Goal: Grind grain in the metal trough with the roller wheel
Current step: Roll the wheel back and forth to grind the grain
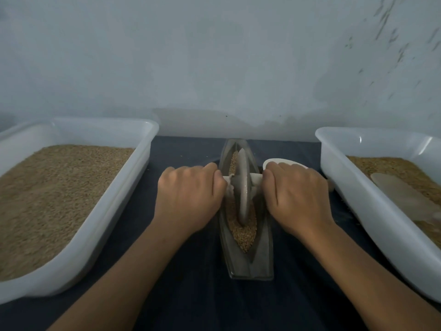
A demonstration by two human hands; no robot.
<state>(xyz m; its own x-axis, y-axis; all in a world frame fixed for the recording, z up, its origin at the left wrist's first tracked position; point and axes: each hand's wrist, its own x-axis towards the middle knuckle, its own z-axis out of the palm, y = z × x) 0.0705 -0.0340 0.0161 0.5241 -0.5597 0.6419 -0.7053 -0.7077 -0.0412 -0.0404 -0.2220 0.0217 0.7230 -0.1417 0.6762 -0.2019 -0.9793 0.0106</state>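
Grain (pixel 242 231) lies heaped in the channel of the metal trough (pixel 262 256), which is set lengthwise on the dark cloth (pixel 191 271), pointing away from the person, so that the roller wheel (pixel 244 187) can be driven to and fro along it. The wheel is stood on edge in the channel, its lower rim sunk into the grain near the middle, and a pale axle handle (pixel 255 179) is passed through its hub so that force can be applied evenly from both sides. The left hand (pixel 188 197) is curled round the left end of the handle and the right hand (pixel 296 197) round the right end, both knuckles-up, a grip that seems suited to pressing down while rolling. A white tub (pixel 100 225) of grain is kept just beside the trough on the left, and a second tub (pixel 372 211), holding grain and a flat scoop-like piece (pixel 405 194), on the right; which is supply and which is output cannot be told. A small white dish (pixel 274 161) is partly hidden behind the right hand. Much whole grain is seen in the trough, so the grinding is judged unfinished.
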